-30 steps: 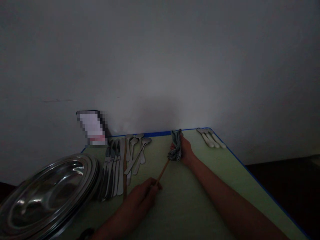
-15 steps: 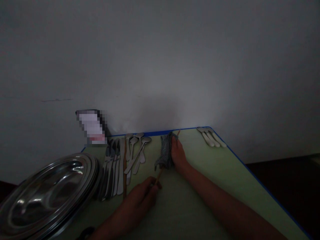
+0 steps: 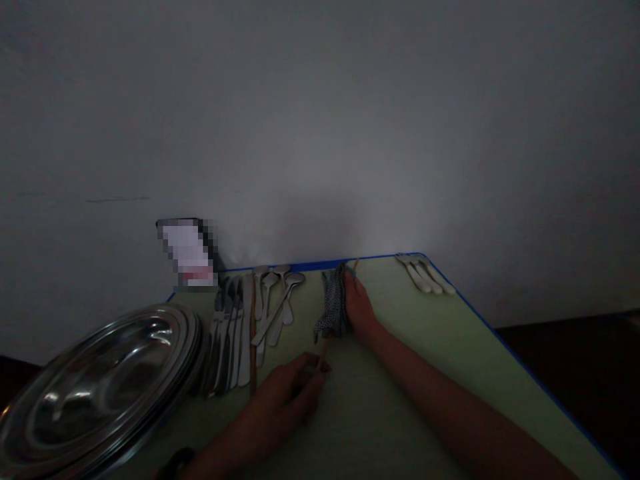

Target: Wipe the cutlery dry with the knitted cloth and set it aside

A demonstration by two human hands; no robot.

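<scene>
My left hand point(image 3: 295, 390) is closed, pinching the near end of a thin wooden chopstick point(image 3: 325, 348). My right hand point(image 3: 361, 310) is wrapped around a grey patterned cloth point(image 3: 334, 301), which covers the middle of the chopstick. The far tip of the stick pokes out beyond the cloth, near the back of the table. Left of the cloth lie several metal spoons point(image 3: 273, 320), some crossing one another. Beside them another wooden chopstick point(image 3: 253, 360) lies lengthwise along a row of table knives point(image 3: 231, 347).
Stacked round metal plates point(image 3: 110, 380) stand at the left of the pale green table point(image 3: 395, 427). Several forks point(image 3: 425, 273) lie at the far right corner. A phone with a blurred screen point(image 3: 187, 250) leans on the wall point(image 3: 320, 120) behind the table.
The view has shifted slightly. Both hands keep their hold on the chopstick and the cloth, and the left hand sits a touch further right.
</scene>
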